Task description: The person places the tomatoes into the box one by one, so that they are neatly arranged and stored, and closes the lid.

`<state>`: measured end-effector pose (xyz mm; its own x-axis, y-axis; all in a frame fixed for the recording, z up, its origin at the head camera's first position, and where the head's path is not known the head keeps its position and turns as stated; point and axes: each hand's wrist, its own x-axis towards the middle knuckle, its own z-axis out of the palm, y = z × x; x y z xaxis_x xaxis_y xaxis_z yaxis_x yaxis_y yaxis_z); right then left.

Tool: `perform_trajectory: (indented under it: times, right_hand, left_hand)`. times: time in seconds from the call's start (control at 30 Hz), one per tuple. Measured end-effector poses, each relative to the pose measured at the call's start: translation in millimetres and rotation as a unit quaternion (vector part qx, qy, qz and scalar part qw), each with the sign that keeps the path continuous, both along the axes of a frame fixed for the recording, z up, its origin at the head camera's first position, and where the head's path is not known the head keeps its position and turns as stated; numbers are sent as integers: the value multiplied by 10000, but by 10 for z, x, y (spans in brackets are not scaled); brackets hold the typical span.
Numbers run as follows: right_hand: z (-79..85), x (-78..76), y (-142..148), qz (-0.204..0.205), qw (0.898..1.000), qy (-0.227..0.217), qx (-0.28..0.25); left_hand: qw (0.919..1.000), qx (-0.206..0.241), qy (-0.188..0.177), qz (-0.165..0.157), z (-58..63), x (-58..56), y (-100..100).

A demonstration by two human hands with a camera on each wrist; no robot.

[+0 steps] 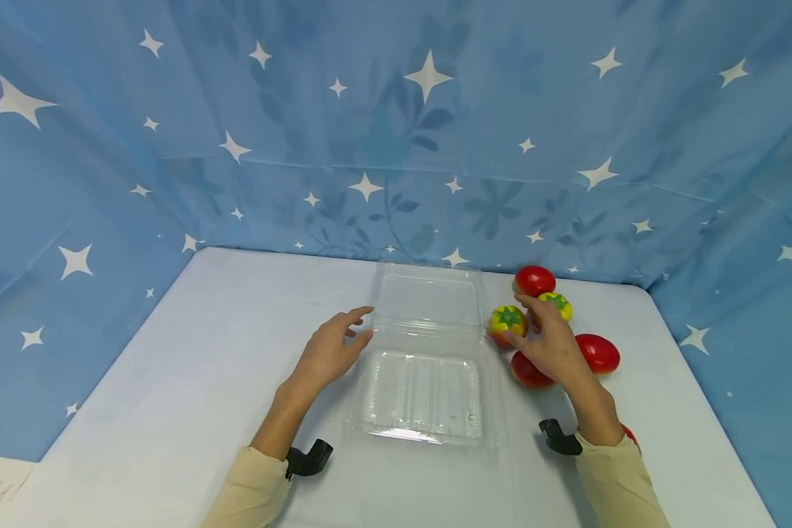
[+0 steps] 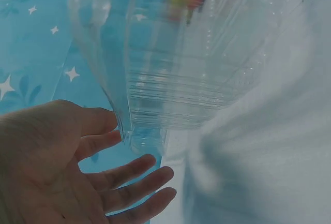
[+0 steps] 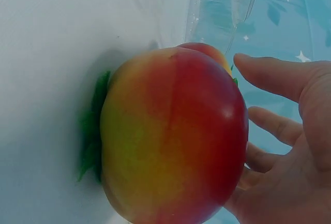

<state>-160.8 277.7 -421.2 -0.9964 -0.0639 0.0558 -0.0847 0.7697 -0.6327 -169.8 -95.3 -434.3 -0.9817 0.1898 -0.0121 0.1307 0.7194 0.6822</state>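
A clear plastic clamshell box (image 1: 429, 339) lies unfolded on the white table, its lid toward the curtain. My left hand (image 1: 335, 348) is at the left side of the box near its hinge, fingers spread. In the left wrist view, the thumb and index finger are by the box's rim (image 2: 126, 100); whether they touch it is unclear. My right hand (image 1: 549, 345) reaches over a red-and-yellow toy fruit with a green leafy top (image 1: 507, 323), its thumb and fingers apart. A similar fruit (image 1: 557, 302) is partly behind that hand. Another fruit (image 3: 170, 136) looms large in the right wrist view.
More red fruits lie around the right hand: one at the back (image 1: 534, 280), one on the right (image 1: 598, 353), one under the hand (image 1: 529, 372). Another is mostly hidden by the right sleeve (image 1: 617, 477). A blue star-patterned curtain (image 1: 396, 132) borders the table (image 1: 191, 381).
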Motion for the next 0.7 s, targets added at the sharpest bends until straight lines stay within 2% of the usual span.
perform_trajectory:
  times: [0.4, 0.7]
  right_hand:
    - [-61, -17, 18, 64, 9999, -104, -62]
    - [-68, -45, 38, 82, 9988, -417, -236]
  left_hand:
    - [9979, 547, -307, -130, 13, 9, -61]
    - [9859, 1405, -879, -218, 19, 25, -92]
